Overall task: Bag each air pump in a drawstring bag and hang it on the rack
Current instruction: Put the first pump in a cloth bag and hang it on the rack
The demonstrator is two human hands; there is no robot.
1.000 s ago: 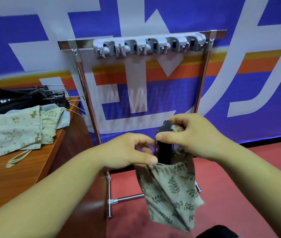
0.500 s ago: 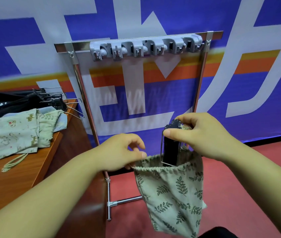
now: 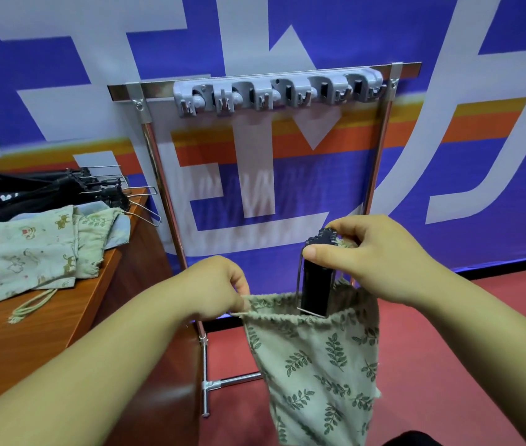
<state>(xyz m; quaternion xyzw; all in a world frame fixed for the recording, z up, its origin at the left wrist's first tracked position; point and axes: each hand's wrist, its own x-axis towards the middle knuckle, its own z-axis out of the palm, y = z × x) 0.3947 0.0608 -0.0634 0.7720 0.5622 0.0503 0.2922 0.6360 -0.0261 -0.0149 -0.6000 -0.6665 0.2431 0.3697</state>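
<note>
The right hand [image 3: 380,255] grips the black pump [image 3: 316,284] upright, its lower end inside the leaf-print bag [image 3: 316,365], whose rim the left hand [image 3: 213,284] pinches open.

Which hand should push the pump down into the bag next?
The right hand: it already pinches the top of the air pump, partly inside the leaf-print bag. The left hand is busy holding the rim open.

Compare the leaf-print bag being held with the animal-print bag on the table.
The leaf-print bag hangs in the air with its mouth open, the air pump partly inside; the animal-print bag lies flat on the table. One bears green leaves, the other small animals. Both are pale cloth drawstring bags.
</note>
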